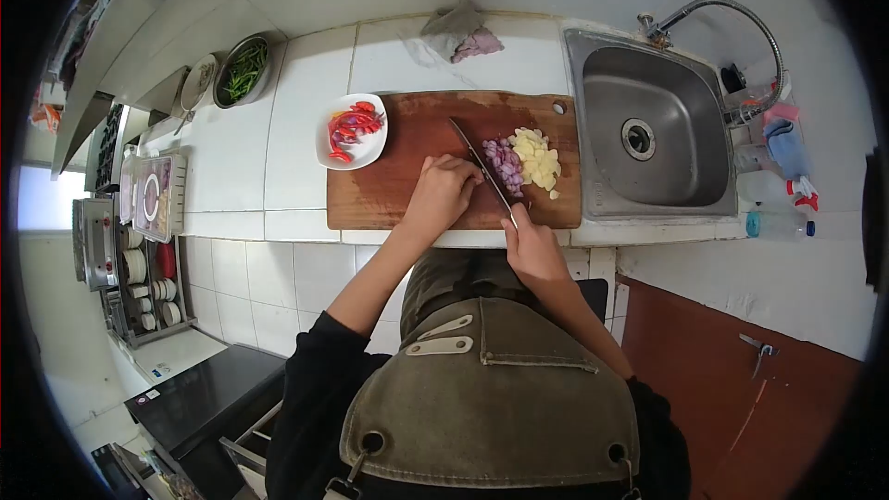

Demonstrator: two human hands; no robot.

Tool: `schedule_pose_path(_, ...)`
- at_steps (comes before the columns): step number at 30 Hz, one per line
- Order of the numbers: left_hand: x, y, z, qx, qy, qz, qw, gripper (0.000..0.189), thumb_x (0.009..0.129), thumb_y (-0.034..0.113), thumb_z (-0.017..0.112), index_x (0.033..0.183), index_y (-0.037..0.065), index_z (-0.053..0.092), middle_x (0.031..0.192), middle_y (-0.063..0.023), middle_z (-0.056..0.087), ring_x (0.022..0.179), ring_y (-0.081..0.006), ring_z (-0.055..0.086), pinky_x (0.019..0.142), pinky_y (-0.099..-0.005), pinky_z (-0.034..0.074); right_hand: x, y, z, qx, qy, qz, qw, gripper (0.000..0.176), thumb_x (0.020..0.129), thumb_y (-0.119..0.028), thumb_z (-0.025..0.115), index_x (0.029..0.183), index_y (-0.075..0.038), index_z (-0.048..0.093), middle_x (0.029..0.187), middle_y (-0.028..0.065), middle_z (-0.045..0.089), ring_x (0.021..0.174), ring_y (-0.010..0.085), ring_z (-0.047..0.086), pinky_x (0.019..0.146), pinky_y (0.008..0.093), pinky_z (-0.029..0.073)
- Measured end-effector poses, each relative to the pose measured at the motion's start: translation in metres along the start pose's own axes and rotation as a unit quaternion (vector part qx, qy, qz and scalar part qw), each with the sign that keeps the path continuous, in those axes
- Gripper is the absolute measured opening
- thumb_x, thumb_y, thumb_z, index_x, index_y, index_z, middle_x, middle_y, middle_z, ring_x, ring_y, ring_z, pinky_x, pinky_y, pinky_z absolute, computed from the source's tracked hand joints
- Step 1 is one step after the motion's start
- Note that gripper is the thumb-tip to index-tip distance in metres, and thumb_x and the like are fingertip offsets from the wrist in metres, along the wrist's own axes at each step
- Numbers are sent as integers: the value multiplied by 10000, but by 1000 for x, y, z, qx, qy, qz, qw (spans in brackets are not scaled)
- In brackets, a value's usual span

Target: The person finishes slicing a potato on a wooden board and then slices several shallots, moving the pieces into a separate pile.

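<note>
My right hand (534,248) grips the handle of a knife (480,160), its long blade slanting away to the upper left over the wooden cutting board (370,199). Close to the blade's left side, my left hand (444,190) rests on the board with fingers curled together. Whatever may be under those fingers is hidden. Just right of the blade lies a pile of chopped purple shallots (503,165), touching a heap of pale yellow slices (536,159), possibly garlic. A white bowl (326,144) with sliced red chilies (356,120) stands at the board's upper left corner.
To the right is a steel sink (593,176) with a flexible faucet (773,32). A plastic bag (452,28) lies behind the board. Green chilies (245,69) fill a metal bowl at the back left. Spray bottles (769,187) line the sink's right side.
</note>
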State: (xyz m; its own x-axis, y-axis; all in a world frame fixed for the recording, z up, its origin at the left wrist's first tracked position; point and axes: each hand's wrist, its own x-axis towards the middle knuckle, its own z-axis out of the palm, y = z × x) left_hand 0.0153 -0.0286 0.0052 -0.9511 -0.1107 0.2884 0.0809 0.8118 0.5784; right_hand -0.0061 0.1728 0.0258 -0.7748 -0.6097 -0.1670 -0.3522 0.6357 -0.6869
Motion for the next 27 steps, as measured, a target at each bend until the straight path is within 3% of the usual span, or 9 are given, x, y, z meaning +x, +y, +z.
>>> schedule_pose_path(27,1,-6,1,-22,-14,-4,1000,59,799,55,708,854,60,688,895,-74,700,886,-273,636,790,-392,445,-4,3,5,7,-7,17,1000,165,1002,-200,483,1051,-45,454,682,287,607,689,517,603,618,603,444)
